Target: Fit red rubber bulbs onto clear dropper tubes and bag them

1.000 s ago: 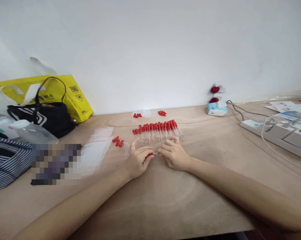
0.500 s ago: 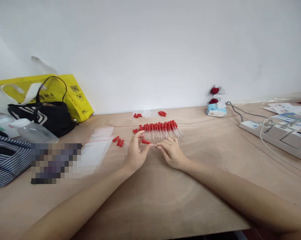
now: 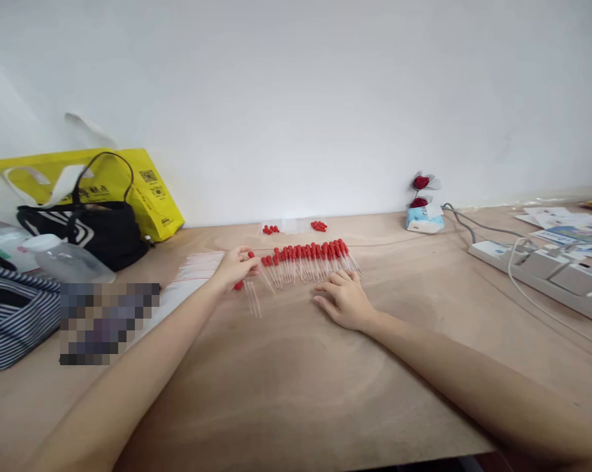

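Note:
My left hand (image 3: 236, 267) is closed at the left end of a row of droppers (image 3: 308, 254). Its fingers pinch a dropper, whose red rubber bulb (image 3: 251, 254) shows above the fingertips while the clear thin tube slants down to the right. The row's red bulbs point away from me and its clear tubes towards me. Below my left hand lie several loose clear tubes (image 3: 254, 300) and a red bulb (image 3: 238, 286), partly hidden by the hand. My right hand (image 3: 345, 301) rests open on the table, fingertips close to the tube ends, holding nothing.
Clear zip bags (image 3: 192, 267) lie under my left forearm. At the back sits a bag with red bulbs (image 3: 318, 226). A yellow bag (image 3: 153, 190), black bag (image 3: 109, 229) and bottle (image 3: 69, 255) stand left. Rightward are a tissue pack (image 3: 425, 221) and power strip (image 3: 546, 265).
My left hand has moved left and away from me with the dropper, to the row's left end. My right hand has let go of it and stays lower right, fingers looser.

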`<control>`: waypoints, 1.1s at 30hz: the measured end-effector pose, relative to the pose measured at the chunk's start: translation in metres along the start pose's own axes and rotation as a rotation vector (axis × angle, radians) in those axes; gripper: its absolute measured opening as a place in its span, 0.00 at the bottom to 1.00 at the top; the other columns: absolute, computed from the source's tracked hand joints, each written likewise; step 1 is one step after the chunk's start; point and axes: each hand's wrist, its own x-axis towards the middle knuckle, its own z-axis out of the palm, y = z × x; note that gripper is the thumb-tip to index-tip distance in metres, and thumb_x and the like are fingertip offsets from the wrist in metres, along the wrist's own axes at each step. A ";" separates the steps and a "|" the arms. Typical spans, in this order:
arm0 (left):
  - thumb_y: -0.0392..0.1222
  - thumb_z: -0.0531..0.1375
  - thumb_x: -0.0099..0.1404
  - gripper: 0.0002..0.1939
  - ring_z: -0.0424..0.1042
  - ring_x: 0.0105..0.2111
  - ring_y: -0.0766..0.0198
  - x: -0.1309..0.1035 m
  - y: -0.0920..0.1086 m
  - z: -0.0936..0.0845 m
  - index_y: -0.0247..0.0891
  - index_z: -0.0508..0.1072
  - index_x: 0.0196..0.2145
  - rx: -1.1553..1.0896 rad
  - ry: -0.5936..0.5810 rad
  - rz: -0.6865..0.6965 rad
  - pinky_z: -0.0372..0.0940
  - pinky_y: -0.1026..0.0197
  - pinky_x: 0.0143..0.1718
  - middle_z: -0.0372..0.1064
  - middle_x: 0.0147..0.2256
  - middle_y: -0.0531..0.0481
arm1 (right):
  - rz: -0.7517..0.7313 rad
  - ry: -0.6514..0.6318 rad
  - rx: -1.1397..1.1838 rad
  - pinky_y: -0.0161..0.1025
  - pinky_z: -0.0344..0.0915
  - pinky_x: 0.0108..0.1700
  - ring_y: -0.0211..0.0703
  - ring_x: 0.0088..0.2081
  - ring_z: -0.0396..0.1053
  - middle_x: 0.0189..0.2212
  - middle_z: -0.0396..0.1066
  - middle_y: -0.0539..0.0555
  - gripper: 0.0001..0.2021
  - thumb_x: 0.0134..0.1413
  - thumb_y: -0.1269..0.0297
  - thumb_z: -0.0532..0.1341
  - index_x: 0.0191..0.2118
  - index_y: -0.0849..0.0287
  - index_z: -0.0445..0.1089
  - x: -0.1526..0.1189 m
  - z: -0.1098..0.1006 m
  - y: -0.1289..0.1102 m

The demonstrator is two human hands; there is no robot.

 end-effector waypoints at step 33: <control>0.53 0.53 0.52 0.17 0.66 0.35 0.57 0.010 -0.030 -0.077 0.38 0.73 0.32 1.054 -0.079 0.548 0.59 0.62 0.34 0.69 0.33 0.47 | 0.114 -0.062 0.029 0.47 0.46 0.43 0.45 0.37 0.63 0.31 0.71 0.55 0.17 0.49 0.50 0.53 0.31 0.60 0.67 0.050 0.043 -0.085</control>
